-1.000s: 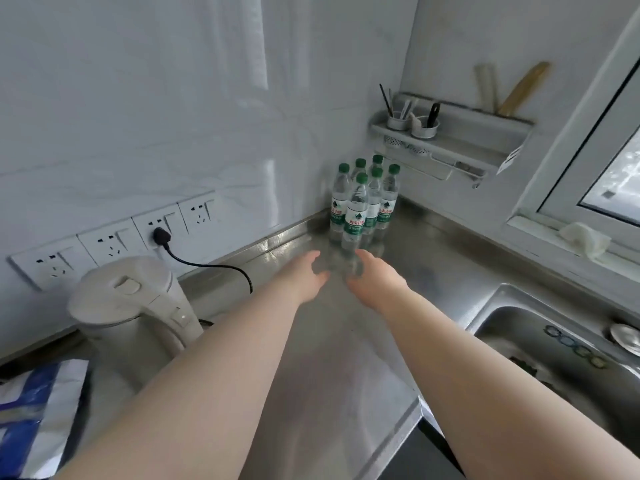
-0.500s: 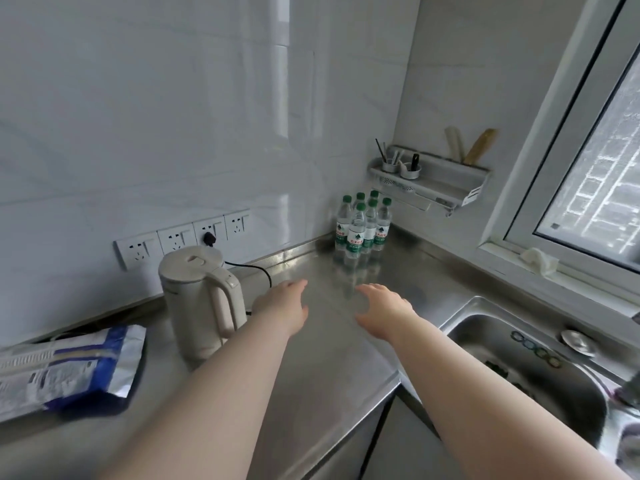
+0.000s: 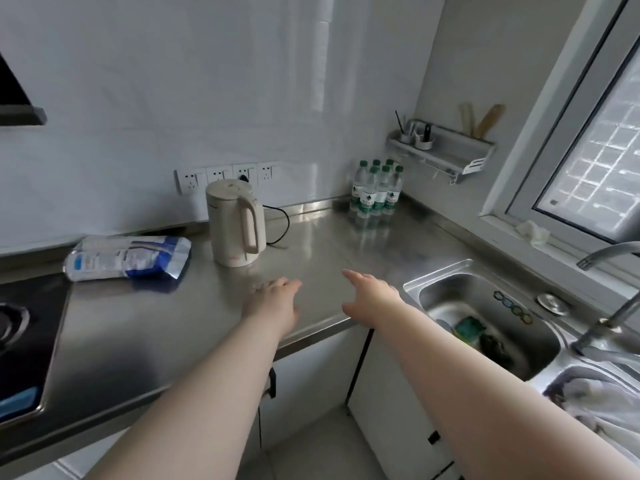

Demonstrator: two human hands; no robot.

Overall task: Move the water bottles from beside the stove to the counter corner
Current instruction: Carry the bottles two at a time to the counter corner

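A cluster of several clear water bottles [image 3: 376,189] with green caps and green labels stands upright in the far corner of the steel counter [image 3: 322,247]. My left hand [image 3: 273,299] hovers over the counter's front part, fingers relaxed and holding nothing. My right hand [image 3: 372,294] is beside it near the counter's front edge, fingers stretched forward and also holding nothing. Both hands are well short of the bottles. The stove [image 3: 20,327] lies at the far left.
A cream electric kettle [image 3: 235,223] stands plugged into the wall sockets [image 3: 227,174]. A blue and white bag [image 3: 128,258] lies beside the stove. A sink [image 3: 491,317] with a tap [image 3: 606,258] is at the right. A wall rack [image 3: 440,150] hangs above the corner.
Both hands have drawn back from the bottles toward the counter's front edge. The view has pulled away, so the kettle, bag and stove have come into sight.
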